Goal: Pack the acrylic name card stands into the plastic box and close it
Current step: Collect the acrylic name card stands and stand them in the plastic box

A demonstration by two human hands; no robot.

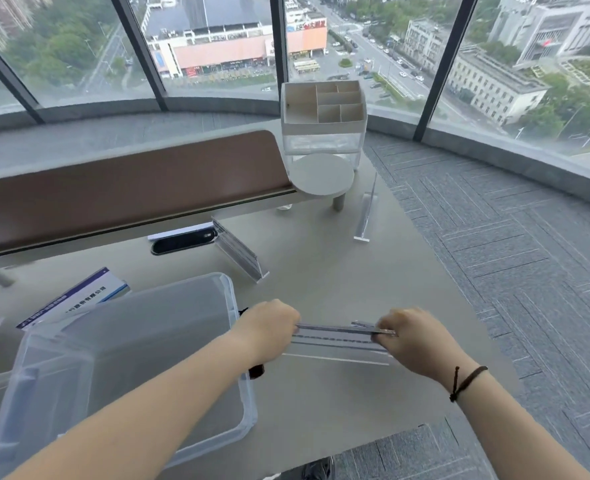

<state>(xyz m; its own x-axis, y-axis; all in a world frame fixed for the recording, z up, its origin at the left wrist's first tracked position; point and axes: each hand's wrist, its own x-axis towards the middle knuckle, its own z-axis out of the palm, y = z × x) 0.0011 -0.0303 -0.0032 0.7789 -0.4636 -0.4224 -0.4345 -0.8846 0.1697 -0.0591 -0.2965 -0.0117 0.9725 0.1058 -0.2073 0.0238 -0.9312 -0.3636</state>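
The left hand and the right hand hold a small stack of clear acrylic name card stands between them, one hand at each end, low over the pale grey desk. Each grip is closed around its end of the stack, with the fingers curled over the top edge. The stack sits level, just to the right of the translucent plastic box, which stands open on the desk with the left forearm crossing its near right corner. A dark cord bracelet circles the right wrist. Farther back, another bundle of clear acrylic stands lies tilted beside a black oval cable slot, and a single clear acrylic stand stands upright near a white compartmented organiser. A white and blue printed card lies behind the box.
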